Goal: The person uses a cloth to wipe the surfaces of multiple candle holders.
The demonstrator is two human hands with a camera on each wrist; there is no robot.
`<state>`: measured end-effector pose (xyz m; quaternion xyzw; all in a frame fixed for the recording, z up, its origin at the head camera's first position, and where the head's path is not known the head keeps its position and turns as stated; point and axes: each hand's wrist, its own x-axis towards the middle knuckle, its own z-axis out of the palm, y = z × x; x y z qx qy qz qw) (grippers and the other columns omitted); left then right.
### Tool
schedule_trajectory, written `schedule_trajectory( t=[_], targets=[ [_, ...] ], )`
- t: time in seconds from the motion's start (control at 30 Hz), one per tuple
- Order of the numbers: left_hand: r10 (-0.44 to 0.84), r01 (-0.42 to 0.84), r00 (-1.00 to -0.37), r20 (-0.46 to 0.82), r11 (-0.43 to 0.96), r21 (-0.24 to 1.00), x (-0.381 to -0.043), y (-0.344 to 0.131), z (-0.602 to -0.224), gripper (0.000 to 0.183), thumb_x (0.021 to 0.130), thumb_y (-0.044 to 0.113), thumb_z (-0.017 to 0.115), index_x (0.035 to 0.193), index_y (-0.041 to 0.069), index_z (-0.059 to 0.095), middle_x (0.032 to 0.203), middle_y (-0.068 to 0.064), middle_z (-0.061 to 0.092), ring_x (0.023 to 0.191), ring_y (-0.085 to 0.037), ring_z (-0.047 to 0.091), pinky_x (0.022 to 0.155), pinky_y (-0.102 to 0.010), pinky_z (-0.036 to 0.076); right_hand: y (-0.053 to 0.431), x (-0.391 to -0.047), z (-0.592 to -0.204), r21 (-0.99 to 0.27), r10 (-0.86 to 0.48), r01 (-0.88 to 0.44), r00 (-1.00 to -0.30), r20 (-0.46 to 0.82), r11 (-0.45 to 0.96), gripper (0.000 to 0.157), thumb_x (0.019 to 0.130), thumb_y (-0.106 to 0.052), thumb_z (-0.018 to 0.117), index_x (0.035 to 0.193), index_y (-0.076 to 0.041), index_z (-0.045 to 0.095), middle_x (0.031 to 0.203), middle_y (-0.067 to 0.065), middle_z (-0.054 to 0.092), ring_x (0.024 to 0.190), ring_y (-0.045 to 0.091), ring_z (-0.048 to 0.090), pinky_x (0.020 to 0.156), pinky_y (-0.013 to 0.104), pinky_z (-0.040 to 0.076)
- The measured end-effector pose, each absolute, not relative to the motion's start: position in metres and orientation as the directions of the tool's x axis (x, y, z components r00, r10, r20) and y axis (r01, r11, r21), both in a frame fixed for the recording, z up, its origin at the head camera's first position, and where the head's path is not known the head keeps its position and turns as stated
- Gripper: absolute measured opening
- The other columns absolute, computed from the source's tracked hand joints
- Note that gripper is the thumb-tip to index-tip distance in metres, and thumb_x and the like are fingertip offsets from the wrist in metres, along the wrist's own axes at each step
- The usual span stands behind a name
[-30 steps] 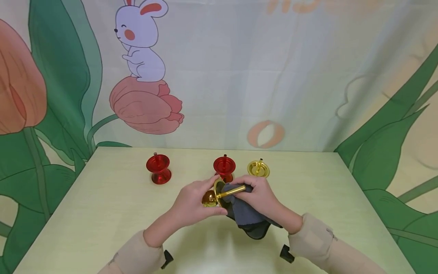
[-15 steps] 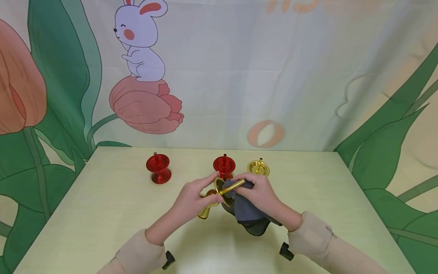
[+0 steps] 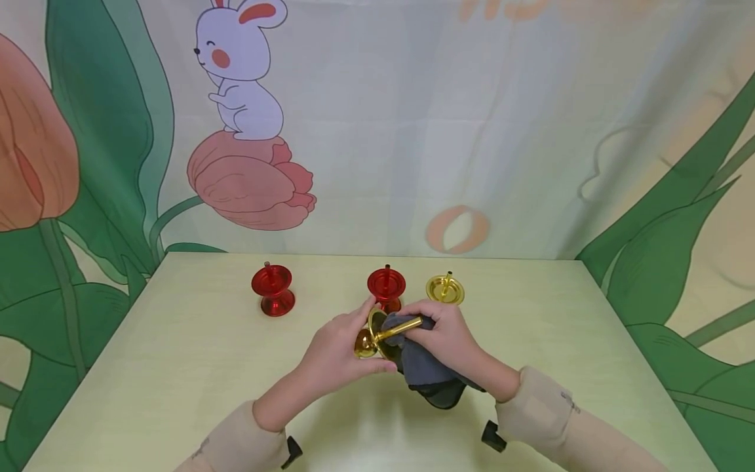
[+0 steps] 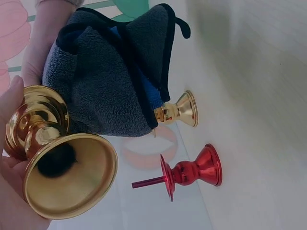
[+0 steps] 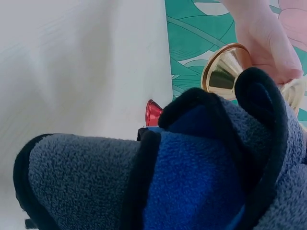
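Two hands of mine are busy above the pale table (image 3: pixel 194 380), and both have something in the fingers. My left hand (image 3: pixel 339 347) holds one gold candle holder (image 3: pixel 382 335): the thumb is on the nearer side, the other fingers are on the farther side, and the holder sits clamped between them. It lies tilted on its side, above the table, its spike pointing across to my right fingers; in the left wrist view its hollow foot faces the camera. My right hand (image 3: pixel 445 334) pinches a gray cloth (image 3: pixel 427 364), which has black edges and, in the wrist views, some blue inside. The cloth is bunched at the dish and behind the spike, and its loose end hangs down below my right fingers, on the side nearer to me. Just beyond my left fingertips stands a red candle holder (image 3: pixel 386 285), upright, its foot partly hidden by the hand. Beyond my right fingers stands a second gold holder (image 3: pixel 445 289), and its lower part is covered from the head view. Another red holder (image 3: pixel 274 288) stands upright, well apart from my left fingers, to the left and farther away. Past all of these hangs a printed curtain (image 3: pixel 377 131) with a white rabbit (image 3: pixel 250 78).
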<state>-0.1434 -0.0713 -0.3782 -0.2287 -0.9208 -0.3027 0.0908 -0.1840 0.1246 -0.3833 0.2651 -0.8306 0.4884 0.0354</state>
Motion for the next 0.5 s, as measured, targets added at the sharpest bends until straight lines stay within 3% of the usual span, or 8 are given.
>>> schedule_trajectory(
  t=[0.17, 0.3, 0.4, 0.5],
  targets=[
    [0.411, 0.505, -0.862, 0.296, 0.652, 0.565, -0.144, -0.074, -0.381, 0.086, 0.059, 0.048, 0.076, 0.129, 0.008, 0.044, 0.093, -0.001, 0.065, 0.07, -0.006, 0.053, 0.056, -0.017, 0.04, 0.124, -0.185, -0.383, -0.757, -0.428, -0.53, -0.828, 0.363, 0.383, 0.019, 0.073, -0.009, 0.07, 0.092, -0.007, 0.068, 0.09, 0.006, 0.068, 0.083, 0.014, 0.063, 0.074, 0.02, 0.05],
    [0.484, 0.49, -0.849, 0.213, 0.567, 0.662, -0.146, -0.076, -0.384, 0.086, 0.061, 0.048, 0.075, 0.131, 0.01, 0.042, 0.096, 0.001, 0.066, 0.065, -0.005, 0.05, 0.052, -0.015, 0.035, 0.126, -0.189, -0.382, -0.77, -0.395, -0.497, -0.851, 0.345, 0.4, 0.019, 0.075, -0.013, 0.069, 0.094, -0.008, 0.067, 0.092, 0.006, 0.068, 0.084, 0.016, 0.063, 0.073, 0.021, 0.05],
    [0.482, 0.44, -0.859, 0.173, 0.524, 0.729, -0.146, -0.077, -0.388, 0.084, 0.062, 0.045, 0.075, 0.132, 0.013, 0.041, 0.107, -0.001, 0.064, 0.084, -0.01, 0.059, 0.054, -0.016, 0.04, 0.129, -0.194, -0.383, -0.792, -0.357, -0.457, -0.876, 0.323, 0.405, 0.019, 0.078, -0.015, 0.067, 0.096, -0.008, 0.066, 0.094, 0.007, 0.067, 0.085, 0.016, 0.062, 0.072, 0.021, 0.05],
    [0.416, 0.365, -0.895, 0.161, 0.474, 0.801, -0.147, -0.078, -0.391, 0.082, 0.062, 0.041, 0.077, 0.132, 0.017, 0.041, 0.113, 0.0, 0.061, 0.097, -0.015, 0.059, 0.055, -0.018, 0.045, 0.132, -0.197, -0.385, -0.812, -0.318, -0.414, -0.9, 0.298, 0.411, 0.022, 0.079, -0.015, 0.066, 0.1, -0.007, 0.063, 0.095, 0.009, 0.065, 0.086, 0.017, 0.06, 0.072, 0.021, 0.05]
  ],
)
